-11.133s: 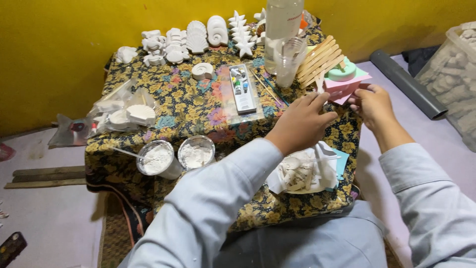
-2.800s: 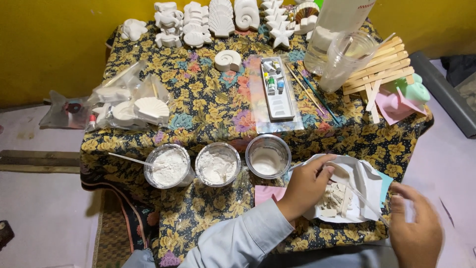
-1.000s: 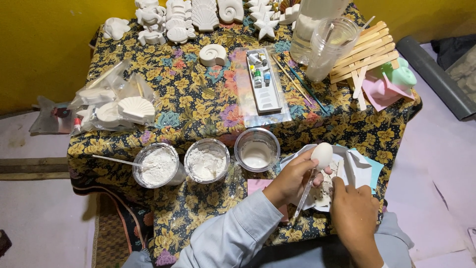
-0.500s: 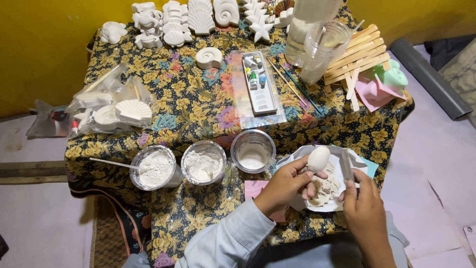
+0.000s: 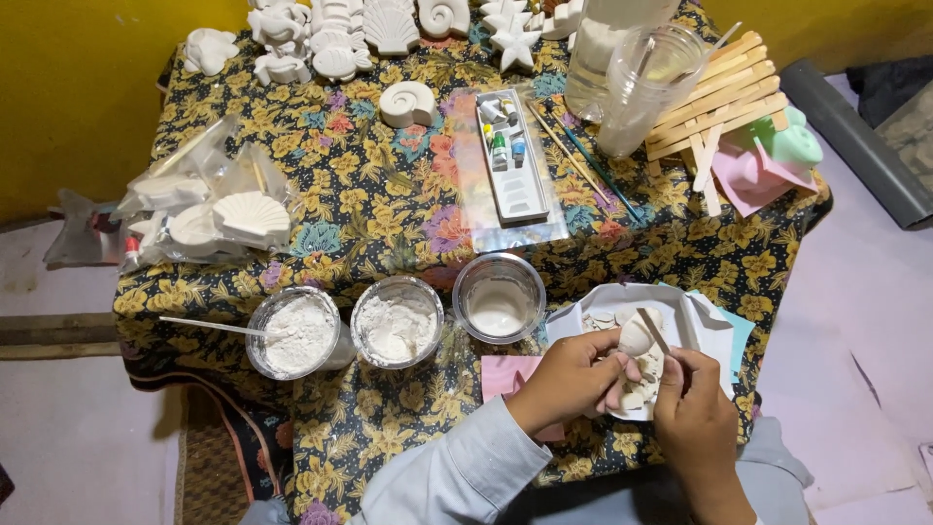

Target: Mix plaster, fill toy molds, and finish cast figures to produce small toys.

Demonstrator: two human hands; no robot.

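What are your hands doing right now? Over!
Left hand fingers gripping white plaster piece. Right hand working wooden stick against it. Both over white paper with broken bits. Nothing blocking.

- Tablecloth (image 5: pixel 389 209): black, with a dense pattern of yellow flowers and a few pink, purple and teal ones.
- Wall (image 5: pixel 87 97): plain mustard yellow.
- Plaster shapes (image 5: pixel 335 29): chalk white shells, starfish and sea creatures.
- Bowls (image 5: pixel 292 331): clear, holding white powder.
- Sleeve (image 5: pixel 457 472): pale grey-blue.
- Egg-shaped piece (image 5: pixel 637 335): off-white.
- Wooden sticks (image 5: pixel 719 97): light tan.
- Paper sheets (image 5: pixel 753 180): pink.
- Mould (image 5: pixel 787 141): mint green.
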